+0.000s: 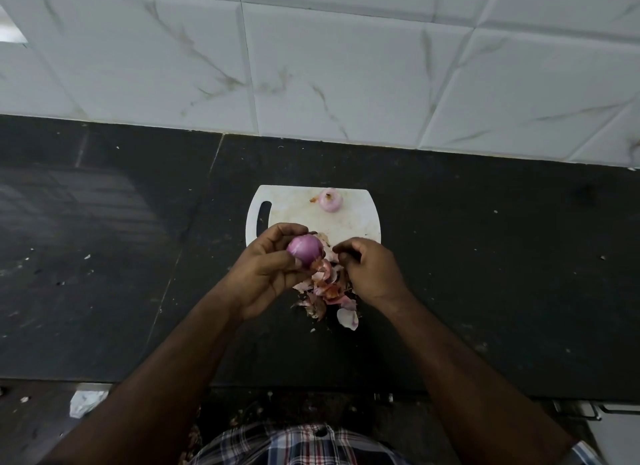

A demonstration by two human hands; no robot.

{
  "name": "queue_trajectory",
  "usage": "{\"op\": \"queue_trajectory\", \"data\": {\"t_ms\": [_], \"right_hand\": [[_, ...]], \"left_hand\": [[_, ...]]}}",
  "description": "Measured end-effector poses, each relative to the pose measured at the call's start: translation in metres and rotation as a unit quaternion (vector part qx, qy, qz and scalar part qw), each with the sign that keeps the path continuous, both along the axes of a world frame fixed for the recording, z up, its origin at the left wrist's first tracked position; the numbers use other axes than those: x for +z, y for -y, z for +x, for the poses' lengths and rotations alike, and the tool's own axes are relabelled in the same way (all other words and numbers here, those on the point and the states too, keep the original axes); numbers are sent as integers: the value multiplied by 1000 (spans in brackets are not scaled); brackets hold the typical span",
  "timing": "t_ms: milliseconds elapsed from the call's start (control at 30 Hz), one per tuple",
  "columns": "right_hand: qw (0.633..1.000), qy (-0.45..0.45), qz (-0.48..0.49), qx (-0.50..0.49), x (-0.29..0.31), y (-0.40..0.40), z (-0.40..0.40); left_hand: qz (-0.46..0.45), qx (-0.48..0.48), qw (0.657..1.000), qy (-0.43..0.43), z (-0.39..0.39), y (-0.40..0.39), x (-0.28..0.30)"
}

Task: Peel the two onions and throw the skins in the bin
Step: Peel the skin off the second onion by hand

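My left hand (268, 268) grips a purple onion (304, 249) above the near edge of a white cutting board (294, 211). A strip of skin hangs from the onion's lower right side. My right hand (369, 267) is just right of the onion, fingers curled and pinched together; whether it holds a bit of skin I cannot tell. A second, peeled pale-purple onion (330, 199) rests at the far edge of the board. A heap of onion skins (329, 291) lies on the counter below and between my hands. No bin is in view.
The board lies on a dark stone counter (485, 274) backed by a white marble-tiled wall (346, 66). The counter's front edge runs across near my body. A crumpled white scrap (86, 402) lies below the edge at lower left.
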State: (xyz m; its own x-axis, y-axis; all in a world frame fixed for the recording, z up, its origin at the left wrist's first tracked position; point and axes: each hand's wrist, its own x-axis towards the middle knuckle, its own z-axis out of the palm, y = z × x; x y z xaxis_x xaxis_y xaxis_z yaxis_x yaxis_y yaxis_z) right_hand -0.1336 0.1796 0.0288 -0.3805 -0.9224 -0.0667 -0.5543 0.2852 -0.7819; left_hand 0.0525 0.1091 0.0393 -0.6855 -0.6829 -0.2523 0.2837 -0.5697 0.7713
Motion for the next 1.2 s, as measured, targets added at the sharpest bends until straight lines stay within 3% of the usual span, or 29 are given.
{"op": "queue_trajectory", "data": {"t_ms": [133,267,333,567,633,767,900,1200], "right_hand": [[999,5,37,9,-1,-2,-4],[979,205,-17,3,12,5,1],[967,251,-33,0,14,7,7],[977,196,-73,-31,19,12,14],[979,184,-69,-47,20,12,13],[996,67,-24,-59,2,8,0],[999,27,25,3,5,0,-5],[983,170,-25,59,12,7,15]], "left_hand": [[11,2,1000,-4,2,2,0],[9,-6,1000,-3,-1,0,-4],[9,-10,1000,0,-2,-1,-5],[-17,-35,996,76,1,2,-9],[-11,-39,997,65,3,1,-10],[40,-17,999,18,5,1,-7],[61,-15,998,3,7,3,-6],[47,-11,999,11,-1,-2,-3]]}}
